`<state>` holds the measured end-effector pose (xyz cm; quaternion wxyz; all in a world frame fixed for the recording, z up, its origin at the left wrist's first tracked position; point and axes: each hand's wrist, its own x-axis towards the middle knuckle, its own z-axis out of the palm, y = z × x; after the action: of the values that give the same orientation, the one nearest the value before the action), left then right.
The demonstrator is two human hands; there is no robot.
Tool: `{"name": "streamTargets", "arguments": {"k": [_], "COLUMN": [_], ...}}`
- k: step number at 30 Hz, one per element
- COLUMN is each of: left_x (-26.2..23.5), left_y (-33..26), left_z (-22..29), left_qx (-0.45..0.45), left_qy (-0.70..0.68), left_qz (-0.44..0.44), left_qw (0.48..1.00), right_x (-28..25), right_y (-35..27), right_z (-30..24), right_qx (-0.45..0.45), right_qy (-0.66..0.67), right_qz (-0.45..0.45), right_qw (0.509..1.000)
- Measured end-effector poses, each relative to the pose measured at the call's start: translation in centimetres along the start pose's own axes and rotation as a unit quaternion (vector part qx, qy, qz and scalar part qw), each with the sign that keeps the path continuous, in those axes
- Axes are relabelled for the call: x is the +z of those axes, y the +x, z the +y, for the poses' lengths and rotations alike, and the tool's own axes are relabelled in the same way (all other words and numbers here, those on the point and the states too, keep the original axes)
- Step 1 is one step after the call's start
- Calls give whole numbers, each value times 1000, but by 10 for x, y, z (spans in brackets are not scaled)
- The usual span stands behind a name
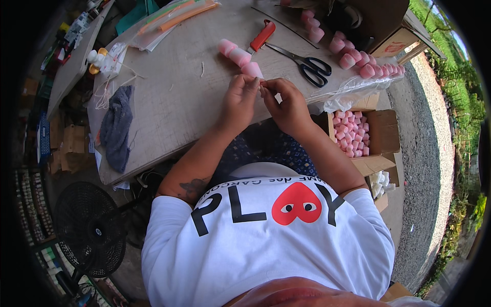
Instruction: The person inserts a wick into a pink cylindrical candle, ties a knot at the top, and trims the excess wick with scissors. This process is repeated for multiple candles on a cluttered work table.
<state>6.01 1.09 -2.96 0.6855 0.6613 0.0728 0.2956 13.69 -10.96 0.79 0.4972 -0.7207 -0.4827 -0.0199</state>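
My left hand (239, 100) and my right hand (287, 105) meet fingertip to fingertip over the near edge of a wooden table (179, 107). They pinch something small between them; it is too hidden by the fingers to name. Just beyond the fingertips a pink cap (251, 69) lies on the table, with two more pink caps (232, 51) in a row behind it. Black-handled scissors (307, 65) and a red-handled knife (262, 36) lie a little farther back.
Several pink caps (358, 57) sit on clear plastic at the table's right. A cardboard box (381, 134) full of pink caps stands on the ground at right. A grey cloth (116, 128) lies left, a black fan (91, 227) stands lower left, gravel lies right.
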Motion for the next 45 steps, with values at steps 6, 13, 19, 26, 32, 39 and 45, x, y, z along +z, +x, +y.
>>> {"name": "streamTargets", "arguments": {"k": [6, 13, 19, 26, 32, 39, 45], "left_x": [0, -2, -4, -5, -4, -4, -7], "left_y": [0, 0, 2, 2, 2, 2, 2], "left_z": [7, 17, 14, 13, 14, 10, 5], "left_qx": [117, 166, 191, 184, 172, 166, 167], "left_qy": [194, 219, 214, 193, 209, 217, 173], "left_qz": [16, 18, 9, 4, 22, 24, -3], "left_qw": [974, 961, 958, 964, 962, 962, 971], "right_x": [-5, -18, -17, -14, -11, -9, -11], "right_y": [-5, -3, -3, -3, -3, -5, -4], "right_z": [-5, 6, 17, 20, 21, 22, 24], "right_qx": [178, 237, 207, 231, 210, 186, 217], "right_qy": [110, 340, 381, 347, 323, 283, 334], "right_qz": [-55, -144, -162, -146, -106, -74, -62], "right_qw": [976, 899, 887, 897, 917, 938, 915]}}
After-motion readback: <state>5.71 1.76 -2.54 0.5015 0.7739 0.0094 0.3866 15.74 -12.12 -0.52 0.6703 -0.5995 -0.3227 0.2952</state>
